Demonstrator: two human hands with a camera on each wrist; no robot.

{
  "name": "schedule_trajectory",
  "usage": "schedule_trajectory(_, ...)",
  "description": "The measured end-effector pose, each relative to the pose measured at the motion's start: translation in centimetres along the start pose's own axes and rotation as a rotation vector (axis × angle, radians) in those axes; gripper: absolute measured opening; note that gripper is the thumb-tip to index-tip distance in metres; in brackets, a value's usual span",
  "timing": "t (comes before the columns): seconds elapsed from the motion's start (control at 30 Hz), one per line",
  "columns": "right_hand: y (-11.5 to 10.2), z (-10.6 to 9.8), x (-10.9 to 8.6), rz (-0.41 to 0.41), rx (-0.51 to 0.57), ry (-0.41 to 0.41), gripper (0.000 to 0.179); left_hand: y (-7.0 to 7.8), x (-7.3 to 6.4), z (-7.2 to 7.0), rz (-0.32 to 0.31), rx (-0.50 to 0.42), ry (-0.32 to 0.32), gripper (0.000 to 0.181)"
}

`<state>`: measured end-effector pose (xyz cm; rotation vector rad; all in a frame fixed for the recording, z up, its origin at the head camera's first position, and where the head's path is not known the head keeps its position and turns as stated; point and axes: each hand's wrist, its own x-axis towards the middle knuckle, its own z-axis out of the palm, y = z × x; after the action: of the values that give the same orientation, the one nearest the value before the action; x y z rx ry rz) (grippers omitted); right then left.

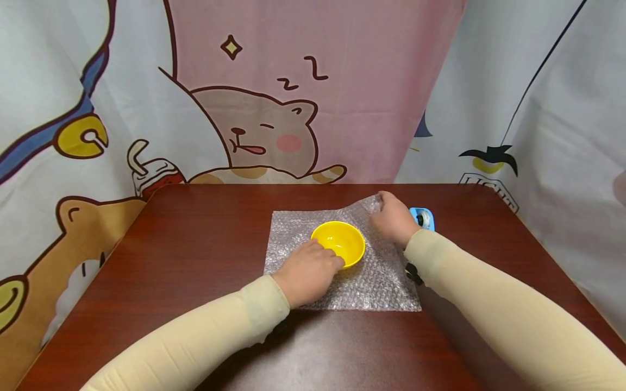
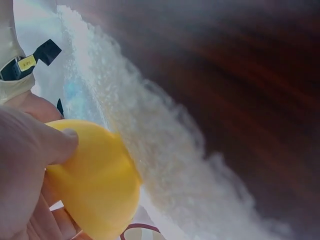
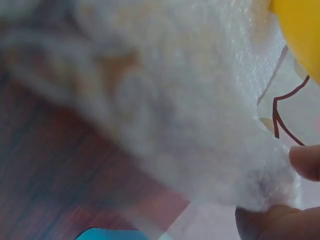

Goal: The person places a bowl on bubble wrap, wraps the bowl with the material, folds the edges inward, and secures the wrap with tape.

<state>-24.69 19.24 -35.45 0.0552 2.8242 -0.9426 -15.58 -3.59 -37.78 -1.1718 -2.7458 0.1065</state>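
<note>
A yellow bowl (image 1: 344, 239) sits upright on a sheet of bubble wrap (image 1: 371, 293) at the middle of the table. My left hand (image 1: 309, 271) grips the bowl's near left rim; in the left wrist view the thumb (image 2: 64, 145) presses the yellow bowl's (image 2: 100, 185) outer wall while the other fingers reach inside. At the far right corner of the sheet, my right hand (image 1: 395, 220) pinches the bubble wrap and lifts that corner off the table. The right wrist view shows the raised bubble wrap (image 3: 200, 125) between thumb and fingers (image 3: 280, 222).
Just beyond the right wrist lies a light blue item (image 1: 422, 217) with a black and white part, partly hidden by the hand. The dark brown table (image 1: 205, 233) ends at a printed cartoon curtain (image 1: 371, 108) behind it.
</note>
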Motion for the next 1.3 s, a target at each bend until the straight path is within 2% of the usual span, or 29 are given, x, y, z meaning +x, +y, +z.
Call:
schedule_trajectory(0.2, 0.2, 0.1, -0.2, -0.069, -0.031, -0.007, 0.058, -0.5, -0.2, 0.1, -0.013, -0.026, -0.02, 0.016)
schedule_trajectory(0.37, 0.3, 0.3, -0.7, -0.113, -0.014, -0.006, 0.045, -0.8, -0.4, 0.1, -0.029, -0.059, 0.007, 0.017)
schedule_trajectory(0.63, -0.1, 0.9, -1.8, -0.185, -0.026, 0.005, 0.044, -1.1, -0.7, 0.2, -0.031, -0.103, 0.035, 0.016)
schedule_trajectory(0.87, -0.9, 1.7, -3.3, -0.227, 0.011, -0.042, 0.043, -1.1, -0.7, 0.1, -0.027, -0.095, 0.034, 0.017)
schedule_trajectory(1.3, -1.3, 3.1, -5.0, -0.467, -0.152, -0.058, 0.044, -0.9, -0.6, 0.1, -0.017, -0.062, 0.043, 0.016)
